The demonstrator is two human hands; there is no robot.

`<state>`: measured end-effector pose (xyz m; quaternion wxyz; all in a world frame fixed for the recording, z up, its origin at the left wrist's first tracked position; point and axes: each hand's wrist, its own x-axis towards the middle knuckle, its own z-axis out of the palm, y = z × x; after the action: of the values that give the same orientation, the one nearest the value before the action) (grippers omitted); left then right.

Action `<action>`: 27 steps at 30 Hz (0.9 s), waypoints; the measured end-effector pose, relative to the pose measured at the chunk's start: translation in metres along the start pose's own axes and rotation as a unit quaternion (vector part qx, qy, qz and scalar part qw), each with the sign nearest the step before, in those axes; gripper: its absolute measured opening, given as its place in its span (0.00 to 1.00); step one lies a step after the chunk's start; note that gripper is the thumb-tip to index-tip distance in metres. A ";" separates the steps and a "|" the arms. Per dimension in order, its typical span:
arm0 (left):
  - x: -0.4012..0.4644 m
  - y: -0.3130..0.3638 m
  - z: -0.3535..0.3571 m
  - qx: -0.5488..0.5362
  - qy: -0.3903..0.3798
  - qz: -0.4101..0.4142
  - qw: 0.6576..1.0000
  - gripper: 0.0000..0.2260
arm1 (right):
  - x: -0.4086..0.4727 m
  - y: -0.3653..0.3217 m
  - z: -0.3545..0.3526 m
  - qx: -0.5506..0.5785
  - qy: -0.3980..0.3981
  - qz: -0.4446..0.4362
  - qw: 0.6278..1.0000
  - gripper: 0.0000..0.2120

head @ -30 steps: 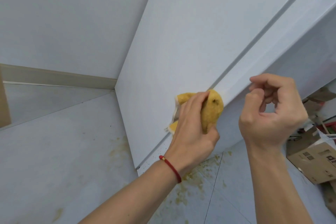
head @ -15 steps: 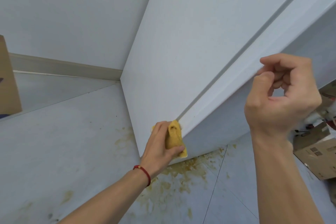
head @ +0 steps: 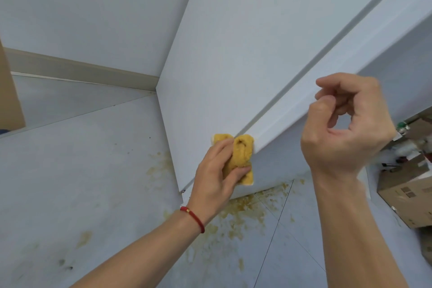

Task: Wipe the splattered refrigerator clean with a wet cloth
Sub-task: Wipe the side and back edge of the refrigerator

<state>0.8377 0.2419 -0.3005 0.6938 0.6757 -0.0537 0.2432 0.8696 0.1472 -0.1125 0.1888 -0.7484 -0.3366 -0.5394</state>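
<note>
The tall white refrigerator cabinet [head: 233, 42] fills the view from 11 to 2 o'clock, a wall no hand can pass. At its bottom corner the left hand [head: 217, 173] presses a crumpled yellow cloth [head: 240, 154] there, blocking that edge. The right hand [head: 346, 124] hangs at 3 o'clock. Brown cardboard boxes [head: 409, 196] crowd 4 o'clock. Pale grey floor tiles [head: 81, 170], smeared with yellowish-brown splatter [head: 240, 215], lie open from 6 to 9 o'clock.
</note>
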 end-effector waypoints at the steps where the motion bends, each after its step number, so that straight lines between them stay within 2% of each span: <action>1: -0.003 -0.003 -0.002 0.005 -0.002 -0.011 1.000 0.12 | 0.000 0.000 0.001 0.000 0.004 0.003 1.000 0.10; 5: 0.002 0.015 0.002 -0.005 0.024 -0.044 0.999 0.10 | -0.004 -0.002 0.004 -0.009 0.022 0.016 1.000 0.11; 10: 0.043 0.081 0.017 -0.013 0.047 0.075 0.996 0.14 | -0.009 0.008 -0.001 -0.045 0.035 0.013 0.998 0.12; 14: 0.054 0.068 0.020 0.019 0.032 0.170 0.985 0.21 | -0.014 0.017 -0.009 -0.121 0.016 -0.029 0.992 0.13; 17: 0.027 0.025 0.022 0.039 0.035 0.133 0.990 0.22 | -0.013 0.021 -0.012 -0.164 0.002 -0.061 0.985 0.14; 22: -0.018 -0.035 0.010 0.064 0.029 0.037 0.997 0.21 | -0.033 0.011 -0.026 -0.172 -0.113 -0.079 0.975 0.17; 27: -0.013 -0.002 0.016 0.014 0.044 0.016 0.999 0.20 | -0.064 -0.013 -0.026 -0.154 -0.251 -0.070 0.953 0.23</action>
<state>0.8315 0.2228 -0.3064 0.6821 0.6731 -0.0302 0.2843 0.8303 0.1201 -0.1645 -0.0577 -0.8542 -0.3377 -0.3910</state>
